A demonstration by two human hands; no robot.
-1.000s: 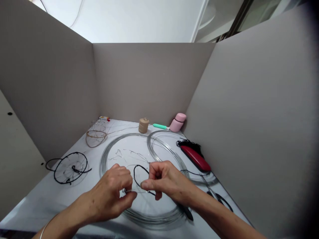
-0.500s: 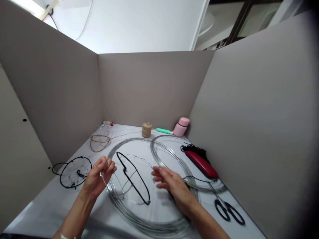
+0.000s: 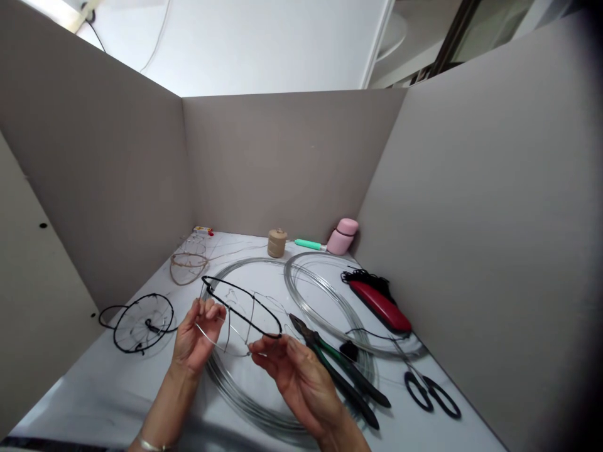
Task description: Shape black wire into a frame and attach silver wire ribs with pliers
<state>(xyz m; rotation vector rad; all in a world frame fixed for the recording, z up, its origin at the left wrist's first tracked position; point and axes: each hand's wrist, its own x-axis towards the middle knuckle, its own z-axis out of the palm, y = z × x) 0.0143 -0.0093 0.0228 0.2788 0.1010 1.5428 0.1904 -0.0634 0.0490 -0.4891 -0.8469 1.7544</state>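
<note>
Left fingers (image 3: 215, 311) and right fingers (image 3: 271, 351) pinch edges of the wire frame (image 3: 242, 316), well apart from grey walls (image 3: 461, 220).

And here is the wire frame (image 3: 240, 316), up off the table and hanging over the left half of the big wire coil (image 3: 245, 409)! Its rim is black-wrapped, a long narrow oval from this angle, tilted so that one end dips toward the coil's middle. Thin silvery struts (image 3: 229, 329) drop from that rim to a bare wire curve (image 3: 211, 339) below, open and airy. The left hand (image 3: 200, 336) grips one end, the right hand (image 3: 301, 376) the lower one!
</note>
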